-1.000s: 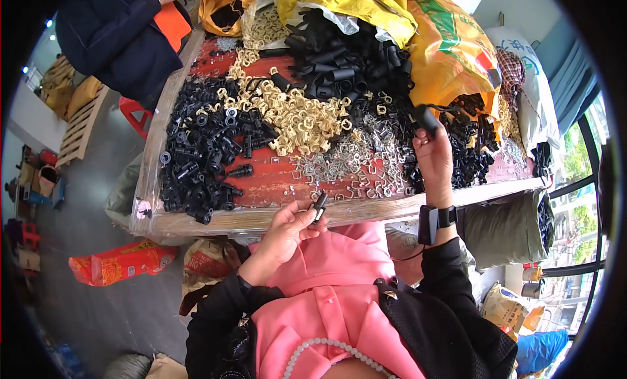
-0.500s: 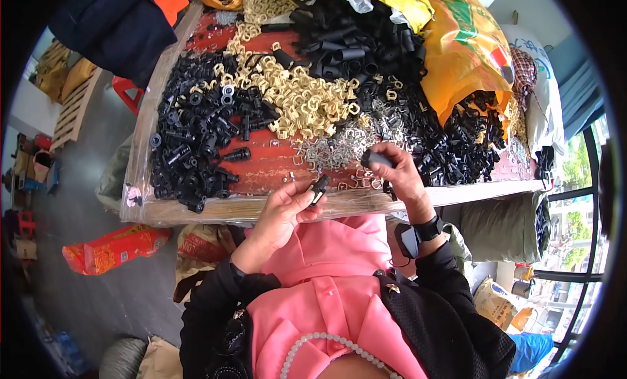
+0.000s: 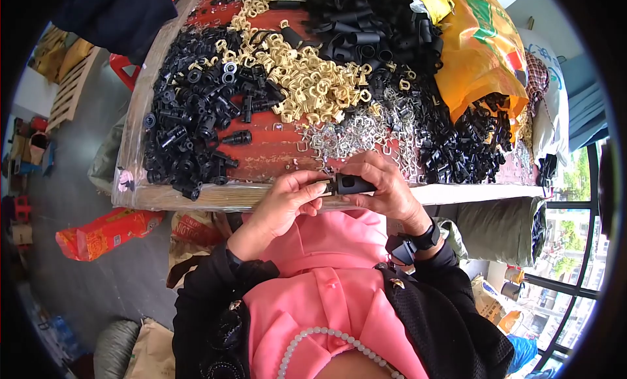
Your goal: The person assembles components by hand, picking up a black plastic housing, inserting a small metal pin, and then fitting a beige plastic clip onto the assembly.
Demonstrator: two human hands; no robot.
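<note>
Over the table's near edge my two hands meet. My left hand (image 3: 291, 199) is closed on a small black plastic part (image 3: 330, 186), with a pale gold bit showing at its finger end. A black plastic sleeve (image 3: 353, 185) with an opening in its side is gripped by my right hand (image 3: 386, 191). The two pieces touch end to end; how far one sits inside the other I cannot tell. Just beyond my hands lie silver wire clips (image 3: 353, 139), and beyond these a heap of gold-coloured rings (image 3: 320, 85).
Black fittings (image 3: 196, 127) pile up on the left of the red table (image 3: 261, 154). More black sleeves (image 3: 356, 36) lie at the back. Small black parts (image 3: 457, 150) spill from an orange bag (image 3: 480, 52) on the right. A wooden rim (image 3: 215, 197) edges the table.
My right hand has moved left and brought the black sleeve against the small black part in my left hand. The hands were apart before. The view has shifted slightly.
</note>
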